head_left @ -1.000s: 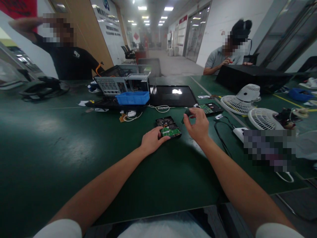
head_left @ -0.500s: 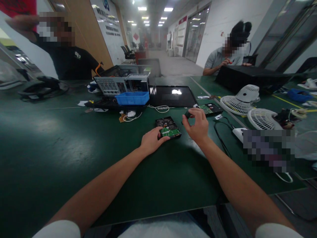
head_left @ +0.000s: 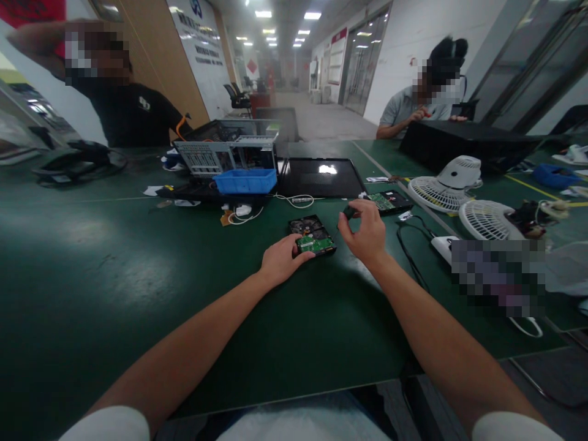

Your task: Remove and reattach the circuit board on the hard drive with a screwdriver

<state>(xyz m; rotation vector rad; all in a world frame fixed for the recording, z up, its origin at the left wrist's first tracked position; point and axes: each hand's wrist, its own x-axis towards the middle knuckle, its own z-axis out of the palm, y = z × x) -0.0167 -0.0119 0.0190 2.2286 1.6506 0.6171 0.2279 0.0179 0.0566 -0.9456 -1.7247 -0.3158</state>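
A hard drive (head_left: 313,228) lies on the green table with its circuit board facing up. My left hand (head_left: 282,260) grips its near left edge, thumb along the front and fingers at the side. In my right hand (head_left: 367,231), just right of the drive, a small screwdriver (head_left: 349,212) is pinched by its dark handle. Its thin shaft slants down toward the drive's right side; I cannot tell where the tip touches. Behind my right hand a second hard drive (head_left: 390,201) rests on the table.
Farther back are a blue tray (head_left: 245,182), an opened computer case (head_left: 202,158) and a dark glossy panel (head_left: 324,179). White fan parts (head_left: 443,184) and a power strip (head_left: 443,247) with black cables lie to the right. Two people sit across the table.
Almost nothing differs. Both hands, the screwdriver and the hard drive keep their places; the person at left has shifted slightly.
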